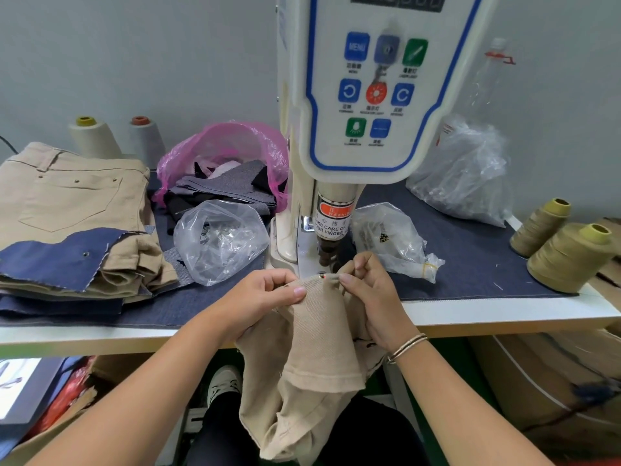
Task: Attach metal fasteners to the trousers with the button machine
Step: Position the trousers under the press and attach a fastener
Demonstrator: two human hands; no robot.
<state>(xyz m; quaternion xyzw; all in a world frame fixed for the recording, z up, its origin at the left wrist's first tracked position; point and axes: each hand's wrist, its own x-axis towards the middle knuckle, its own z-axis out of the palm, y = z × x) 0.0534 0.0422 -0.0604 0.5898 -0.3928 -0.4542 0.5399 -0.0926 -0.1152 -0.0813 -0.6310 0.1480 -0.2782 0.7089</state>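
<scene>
The white button machine (363,95) stands at the table's middle, its punch head (331,243) pointing down. Beige trousers (312,358) hang from the table edge into my lap. Their top edge lies under the punch, with a red laser dot (323,276) on the cloth. My left hand (268,294) pinches the cloth on the left of the dot. My right hand (366,287) pinches it on the right. Two clear bags of metal fasteners (218,240) (386,237) lie beside the machine base.
A stack of beige trousers (67,203) with blue denim scraps lies at left. A pink bag of fabric scraps (225,163) sits behind. Thread cones stand at back left (94,136) and at right (571,257). Another clear bag (463,169) leans at back right.
</scene>
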